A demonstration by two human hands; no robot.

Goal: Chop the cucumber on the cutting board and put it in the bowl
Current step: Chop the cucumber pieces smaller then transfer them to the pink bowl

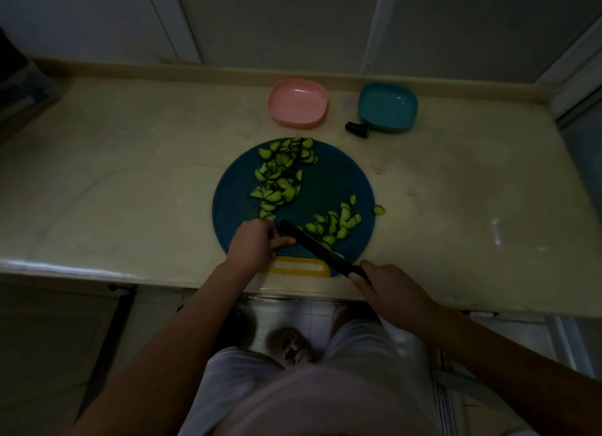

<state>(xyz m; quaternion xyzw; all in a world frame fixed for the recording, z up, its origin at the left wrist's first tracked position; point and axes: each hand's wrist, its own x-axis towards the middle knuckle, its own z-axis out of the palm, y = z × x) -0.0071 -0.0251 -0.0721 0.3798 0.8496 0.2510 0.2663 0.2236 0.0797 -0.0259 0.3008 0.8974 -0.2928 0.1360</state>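
Half-moon cucumber slices (280, 175) lie in two heaps on the round blue cutting board (325, 181); one stray slice (379, 210) rests at its right edge. A pink bowl (297, 101) and a teal bowl (387, 106) sit upright beyond.

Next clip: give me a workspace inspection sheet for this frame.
Surface: cream counter, faintly stained.
Job's things: cucumber pieces in two heaps on the blue board; one slice at its right edge; pink bowl and teal bowl empty.
Clutter: dark stub beside the teal bowl.
Grippers: right hand grips the knife; left hand curled on the board by the blade, contents hidden.
Cables: nothing seen.
Surroundings: pale wall panels behind.
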